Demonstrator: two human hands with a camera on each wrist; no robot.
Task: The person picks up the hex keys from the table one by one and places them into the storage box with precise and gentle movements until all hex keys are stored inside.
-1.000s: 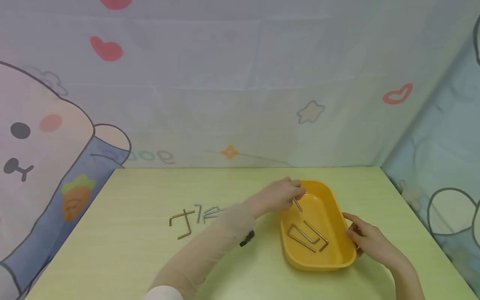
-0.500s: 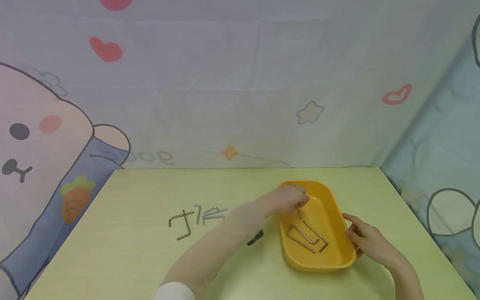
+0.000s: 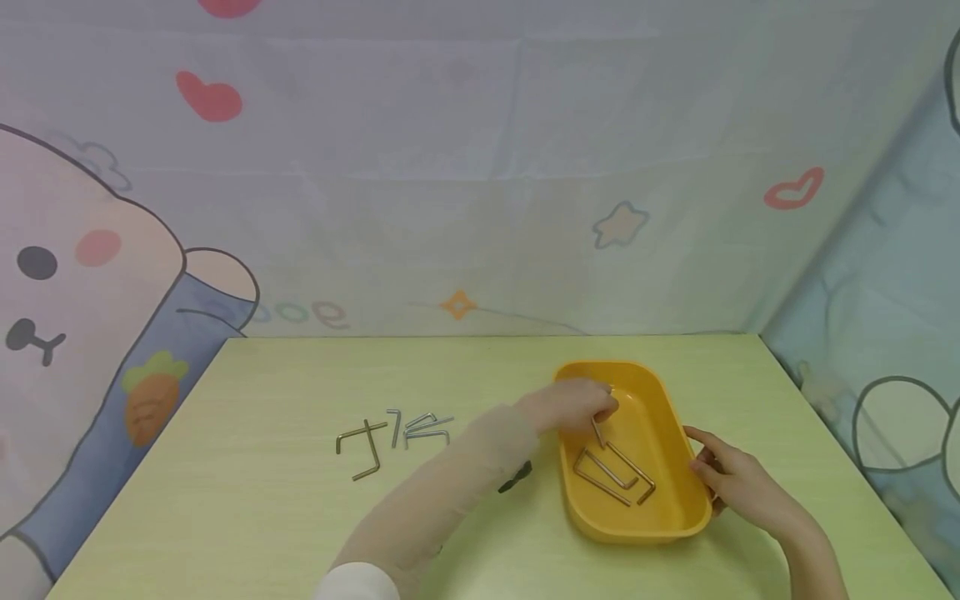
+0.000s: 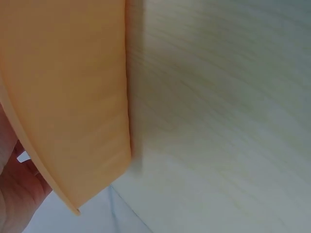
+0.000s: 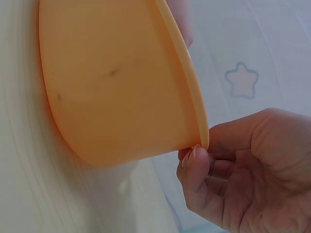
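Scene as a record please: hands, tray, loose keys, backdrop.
Left hand: holds a hex key, tip down, over the tray's far end
Right hand: pinches the tray's right rim
Yellow tray: on table; three hex keys lying inside
Loose keys: two crossed bronze keys, several silver keys
Backdrop: printed cloth, hearts, star

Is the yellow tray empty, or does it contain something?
Not empty: bent metal rods lie on the floor of the yellow tray.
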